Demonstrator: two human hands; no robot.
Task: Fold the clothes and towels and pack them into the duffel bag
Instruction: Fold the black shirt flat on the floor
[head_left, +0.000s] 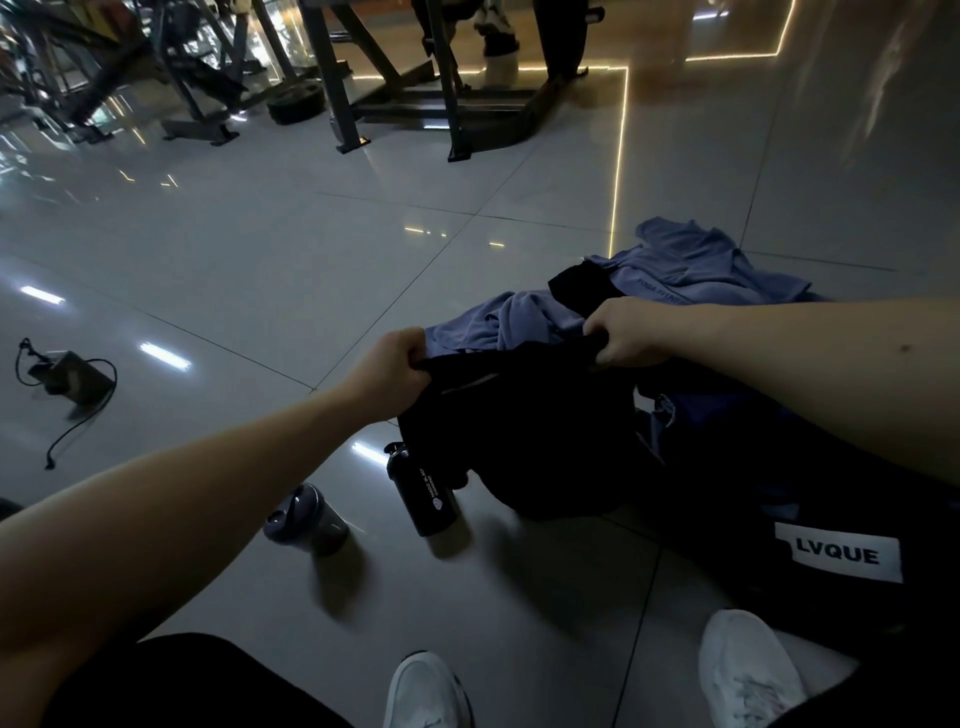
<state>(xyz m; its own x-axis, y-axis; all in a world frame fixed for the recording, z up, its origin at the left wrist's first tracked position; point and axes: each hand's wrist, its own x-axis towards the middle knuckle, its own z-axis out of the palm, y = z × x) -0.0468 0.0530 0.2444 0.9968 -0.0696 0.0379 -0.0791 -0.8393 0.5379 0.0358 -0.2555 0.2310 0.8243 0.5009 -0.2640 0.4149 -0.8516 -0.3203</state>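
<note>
Hands take up the middle of the view, arms stretched out over the tiled floor (260, 249). The left hand (397, 369) and the right hand (626, 332) each pinch the top edge of a black garment (524, 431), fingers (413, 353) curled tight round the cloth, and between them that edge runs almost taut. The rest of the garment hangs down in dark folds, and its lower part seems to reach the floor. Just beyond it, to the far right, blue clothes (696, 270) lie unfolded in a loose heap, with part of another black piece lying across them. On the near right lies the black duffel bag (753, 499), carrying a white label (837, 556) that reads LVQUE; whether the bag stands open cannot be told in the dim light. A black bottle (428, 493) is just left of the hanging garment, and a grey shaker cup (306, 522) is a little further left. Well apart, at the far left, a small dark box with a cord (67, 374) lies on the tiles. Two white shoes (423, 693) show at the near edge. Gym machines (415, 93) and a weight plate (295, 104) stand at the far side of the room.
</note>
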